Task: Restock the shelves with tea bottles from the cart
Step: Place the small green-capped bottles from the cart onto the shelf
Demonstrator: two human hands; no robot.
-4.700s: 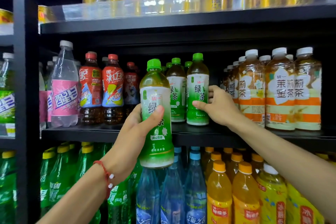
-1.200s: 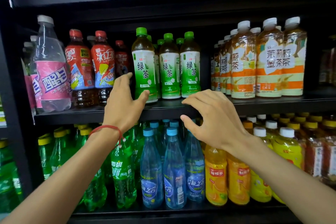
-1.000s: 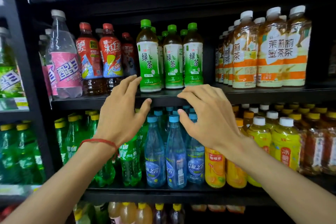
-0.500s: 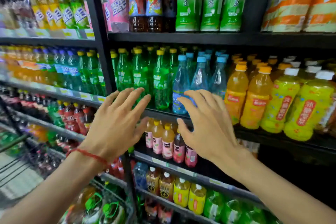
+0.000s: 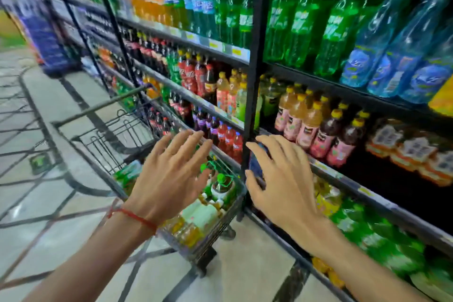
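While the tea bottles [image 5: 221,184] lie in the wire cart's [image 5: 110,135] near end, toward 6 o'clock in view, the left hand [image 5: 169,179] hovers over them, the right hand [image 5: 282,186] at its 3 o'clock by the shelves [image 5: 253,32], both spread-fingered, holding nothing

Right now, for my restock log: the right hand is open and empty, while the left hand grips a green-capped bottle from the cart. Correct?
Not quite. The head view shows the left hand open above the cart, gripping nothing; the green-capped bottle sits in the cart. The right hand is open and empty.
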